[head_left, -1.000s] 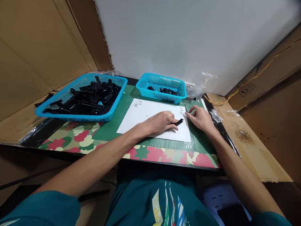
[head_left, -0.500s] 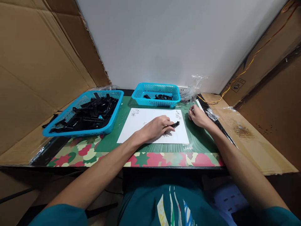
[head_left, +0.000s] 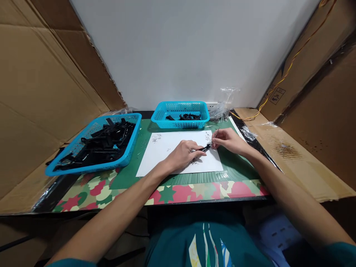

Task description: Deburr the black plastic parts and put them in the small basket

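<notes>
My left hand [head_left: 185,155] rests on the white sheet of paper [head_left: 155,159], fingers closed around a small black plastic part [head_left: 206,148]. One end of that part sticks out to the right. Close by, my right hand [head_left: 228,141] pinches a thin metal tool [head_left: 216,132] that slants upward between thumb and fingers. The tool's lower end is at or very near the tip of the black part; I cannot tell whether they touch. Tiny dark pieces [head_left: 156,138] lie scattered on the paper, with more beside each hand.
A large blue basket [head_left: 126,160] heaped with black plastic parts [head_left: 107,139] stands at the left. Behind the paper is a smaller blue basket [head_left: 180,125] with several black pieces. Clear plastic bags [head_left: 219,111] lie beside it. Cardboard walls [head_left: 36,74] flank the green mat [head_left: 236,167].
My right hand has moved left from the mat to the end of the black part, and the thin tool now shows in it. My left hand keeps its hold. The view has shifted slightly.
</notes>
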`<state>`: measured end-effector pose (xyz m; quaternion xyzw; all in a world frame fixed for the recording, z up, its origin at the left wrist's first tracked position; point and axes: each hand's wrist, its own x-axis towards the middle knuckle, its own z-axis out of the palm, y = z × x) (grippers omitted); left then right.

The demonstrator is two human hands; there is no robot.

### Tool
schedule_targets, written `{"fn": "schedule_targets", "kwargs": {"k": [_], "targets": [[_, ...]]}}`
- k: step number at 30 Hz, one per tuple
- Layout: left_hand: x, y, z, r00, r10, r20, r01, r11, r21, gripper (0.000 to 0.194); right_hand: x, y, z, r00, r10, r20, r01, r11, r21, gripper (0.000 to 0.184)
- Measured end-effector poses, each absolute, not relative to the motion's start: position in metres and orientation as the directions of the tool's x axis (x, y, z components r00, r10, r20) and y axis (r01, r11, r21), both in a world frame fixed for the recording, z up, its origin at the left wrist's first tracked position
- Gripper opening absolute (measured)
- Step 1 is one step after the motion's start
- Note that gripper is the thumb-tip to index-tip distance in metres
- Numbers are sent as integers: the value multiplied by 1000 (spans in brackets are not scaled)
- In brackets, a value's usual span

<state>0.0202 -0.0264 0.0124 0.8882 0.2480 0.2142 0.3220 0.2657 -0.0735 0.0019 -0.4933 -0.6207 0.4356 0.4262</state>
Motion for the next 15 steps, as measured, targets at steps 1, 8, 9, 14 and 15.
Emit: {"fn": "schedule_targets", "kwargs": {"k": [1,8,9,14,15], "targets": [[21,-27,12,787,579,214,303,-664,684,21,266,-73,0,-151,983,108,253,144,-957,27],[20,-25,10,801,559,214,283,-669,688,22,263,-76,3,-113,984,137,348,168,-922,24],[20,-25,9,804,553,217,277,-673,686,23,262,-77,3,-100,986,137,365,165,-917,23],[21,-23,6,805,548,228,261,-672,693,23,258,-79,3,-67,990,124,397,140,-907,18],[21,-24,6,803,551,226,259,-666,700,24,257,-79,3,-66,990,122,398,139,-907,19]]}}
